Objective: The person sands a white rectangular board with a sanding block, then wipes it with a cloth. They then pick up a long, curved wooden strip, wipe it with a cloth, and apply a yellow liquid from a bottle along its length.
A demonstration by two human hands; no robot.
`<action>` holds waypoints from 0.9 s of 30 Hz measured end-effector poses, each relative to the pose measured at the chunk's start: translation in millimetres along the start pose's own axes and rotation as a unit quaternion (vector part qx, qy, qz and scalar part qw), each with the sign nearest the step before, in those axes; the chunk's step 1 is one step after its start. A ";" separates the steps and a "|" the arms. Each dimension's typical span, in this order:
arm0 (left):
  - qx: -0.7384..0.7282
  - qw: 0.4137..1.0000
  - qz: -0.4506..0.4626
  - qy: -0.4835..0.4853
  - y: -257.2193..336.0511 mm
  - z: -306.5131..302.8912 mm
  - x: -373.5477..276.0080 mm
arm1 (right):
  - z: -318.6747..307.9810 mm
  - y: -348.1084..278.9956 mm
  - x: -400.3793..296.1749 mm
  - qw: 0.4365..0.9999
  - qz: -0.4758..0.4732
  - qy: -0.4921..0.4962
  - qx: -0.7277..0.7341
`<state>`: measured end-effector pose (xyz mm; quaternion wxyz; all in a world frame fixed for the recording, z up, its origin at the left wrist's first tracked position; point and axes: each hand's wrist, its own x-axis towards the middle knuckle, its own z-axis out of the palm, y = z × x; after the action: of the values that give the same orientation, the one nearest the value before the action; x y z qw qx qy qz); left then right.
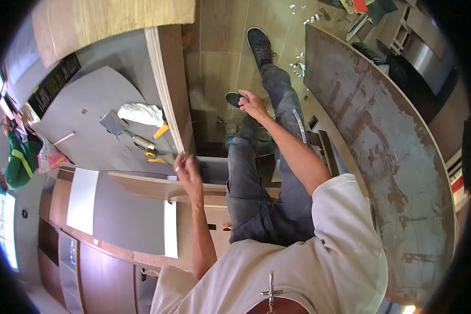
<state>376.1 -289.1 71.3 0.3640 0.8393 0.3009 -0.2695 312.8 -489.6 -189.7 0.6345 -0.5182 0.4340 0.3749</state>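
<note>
My left hand [187, 172], blurred by motion, is at the plywood edge [163, 82] of a grey-topped work surface [90, 94]. A small pale spot shows at its fingers, too blurred to identify. Close by on that surface lie a yellow-handled tool [157, 160], an orange-handled tool [161, 130], a grey block-like tool [113, 122] and a crumpled white cloth [141, 114]. My right hand [253, 106] hovers above my lower leg and shoe, its fingers loosely bent and apart. Nothing can be seen in it.
A large curved panel with brown smears [380, 157] stands at my right. White scraps [299, 70] litter the tiled floor [219, 35]. Grey and white sheets [129, 212] lie at lower left, near wooden cabinets [106, 271]. A person in green [21, 157] is at far left.
</note>
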 end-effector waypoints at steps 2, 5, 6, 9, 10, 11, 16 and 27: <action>0.012 0.990 0.042 -0.136 23.5 39.1 33.7 | 7.3 21.8 26.5 1.000 -0.007 0.013 -0.018; -0.059 0.970 0.007 -0.235 34.5 111.8 97.3 | -0.9 -49.3 13.0 0.986 -0.026 -0.023 0.165; -0.053 0.969 -0.016 -0.241 38.8 136.9 119.8 | -9.9 -66.4 12.0 0.983 -0.028 -0.020 0.182; -0.173 0.961 -0.090 -0.195 12.3 208.3 195.9 | -39.0 -83.1 12.9 0.974 -0.039 0.008 0.222; -0.208 0.959 -0.102 -0.166 -0.8 227.5 220.8 | -50.2 -79.9 15.2 0.970 -0.044 0.030 0.236; -0.245 0.953 -0.113 -0.135 -16.6 247.3 248.4 | -58.5 -77.8 19.4 0.966 -0.052 0.051 0.248; -0.229 0.962 -0.149 0.024 -109.3 280.5 389.7 | -79.8 -102.5 23.9 0.976 -0.029 0.064 0.206; -0.267 0.946 -0.093 0.156 -147.1 305.9 411.7 | -58.9 -93.4 27.1 0.995 -0.020 0.021 0.091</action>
<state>478.9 -316.9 -451.5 0.4969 0.7111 0.4914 -0.0770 399.0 -563.7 -189.2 0.6772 -0.4742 0.4692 0.3104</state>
